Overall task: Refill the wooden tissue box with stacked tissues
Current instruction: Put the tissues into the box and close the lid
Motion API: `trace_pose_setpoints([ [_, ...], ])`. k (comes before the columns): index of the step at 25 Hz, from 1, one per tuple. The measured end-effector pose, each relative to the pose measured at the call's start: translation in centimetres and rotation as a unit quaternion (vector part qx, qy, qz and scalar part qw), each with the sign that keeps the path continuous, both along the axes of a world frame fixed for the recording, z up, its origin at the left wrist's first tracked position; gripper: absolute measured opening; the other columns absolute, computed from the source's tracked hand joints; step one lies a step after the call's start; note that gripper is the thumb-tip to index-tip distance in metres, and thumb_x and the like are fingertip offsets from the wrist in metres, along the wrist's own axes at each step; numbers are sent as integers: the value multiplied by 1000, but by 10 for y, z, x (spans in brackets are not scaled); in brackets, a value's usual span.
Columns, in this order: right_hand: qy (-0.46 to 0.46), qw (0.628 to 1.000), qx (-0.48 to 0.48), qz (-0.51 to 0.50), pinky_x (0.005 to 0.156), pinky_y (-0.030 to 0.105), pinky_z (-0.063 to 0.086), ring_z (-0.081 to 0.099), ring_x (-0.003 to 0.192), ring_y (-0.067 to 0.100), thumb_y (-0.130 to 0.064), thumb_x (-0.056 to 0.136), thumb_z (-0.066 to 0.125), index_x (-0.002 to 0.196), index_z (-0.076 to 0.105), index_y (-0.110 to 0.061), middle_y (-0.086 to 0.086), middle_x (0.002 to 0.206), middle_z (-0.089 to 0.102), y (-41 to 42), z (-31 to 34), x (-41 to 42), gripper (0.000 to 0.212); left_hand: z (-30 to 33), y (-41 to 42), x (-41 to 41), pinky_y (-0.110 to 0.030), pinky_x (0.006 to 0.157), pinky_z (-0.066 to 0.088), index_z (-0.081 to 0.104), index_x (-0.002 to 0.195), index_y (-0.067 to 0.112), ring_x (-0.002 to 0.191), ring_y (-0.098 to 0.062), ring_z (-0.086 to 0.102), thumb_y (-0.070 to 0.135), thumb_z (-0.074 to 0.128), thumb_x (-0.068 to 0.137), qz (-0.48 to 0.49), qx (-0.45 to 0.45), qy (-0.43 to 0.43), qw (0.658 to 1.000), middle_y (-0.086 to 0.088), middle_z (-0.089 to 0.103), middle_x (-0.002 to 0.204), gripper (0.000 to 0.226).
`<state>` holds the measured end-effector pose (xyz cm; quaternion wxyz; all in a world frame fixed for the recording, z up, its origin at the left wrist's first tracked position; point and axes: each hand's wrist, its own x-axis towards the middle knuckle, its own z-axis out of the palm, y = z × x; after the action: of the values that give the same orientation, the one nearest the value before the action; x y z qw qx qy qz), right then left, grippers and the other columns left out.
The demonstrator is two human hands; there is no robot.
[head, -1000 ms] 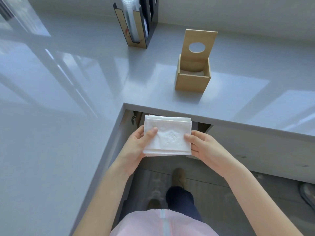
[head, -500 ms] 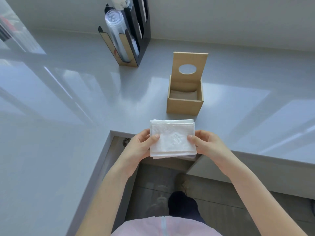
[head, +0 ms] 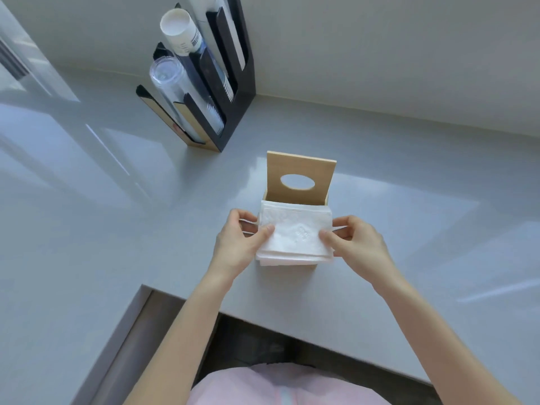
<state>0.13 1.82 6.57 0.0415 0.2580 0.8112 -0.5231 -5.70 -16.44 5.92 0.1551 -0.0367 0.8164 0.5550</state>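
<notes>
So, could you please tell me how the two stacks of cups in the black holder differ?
The clear plastic cup stack is see-through, while the white paper cup stack is opaque with dark print on its side. The clear stack sits in the nearer slot of the black holder; the white stack sits in the slot behind it. Both lean tilted, open mouths toward the camera.

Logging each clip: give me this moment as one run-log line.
stage: loading | left hand: grips tissue stack | right hand: grips stack | stack: over wooden tissue box | lid: up
</notes>
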Motion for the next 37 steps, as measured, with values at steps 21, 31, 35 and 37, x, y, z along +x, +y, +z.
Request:
trace_pose_setpoints([
  [21, -52, 901, 413, 123, 61, 29, 29, 60, 96, 29, -16, 88, 45, 112, 45, -13, 2, 109, 63, -21, -8, -49, 24, -7, 33, -43, -31, 60, 30, 40, 117, 12, 95, -28, 60, 28, 41, 94, -232, -463, 226, 825, -4, 62, 108, 28],
  [31, -152, 828, 486, 236, 43, 26, 15, 63, 99, 28, -6, 85, 51, 120, 38, -5, 4, 88, 64, -33, -17, -75, 37, -14, 50, -56, -26, 43, 20, 37, 120, 6, 100, -30, 62, 6, 52, 85, -356, -547, 193, 733, -6, 66, 108, 38],
  [35, -163, 821, 489, 246, 44, 25, 16, 62, 103, 27, -2, 84, 52, 116, 42, -5, 5, 109, 67, -35, -19, -77, 34, -9, 54, -60, -23, 44, 18, 39, 121, 4, 106, -27, 59, 2, 54, 83, -387, -557, 189, 710, -6, 63, 113, 40],
  [37, -162, 822, 485, 250, 44, 25, 16, 62, 103, 27, -3, 84, 53, 115, 44, -5, 5, 109, 66, -36, -17, -78, 32, -9, 55, -62, -22, 46, 19, 44, 119, 6, 109, -26, 58, 1, 52, 83, -391, -558, 186, 708, -6, 62, 115, 37],
])
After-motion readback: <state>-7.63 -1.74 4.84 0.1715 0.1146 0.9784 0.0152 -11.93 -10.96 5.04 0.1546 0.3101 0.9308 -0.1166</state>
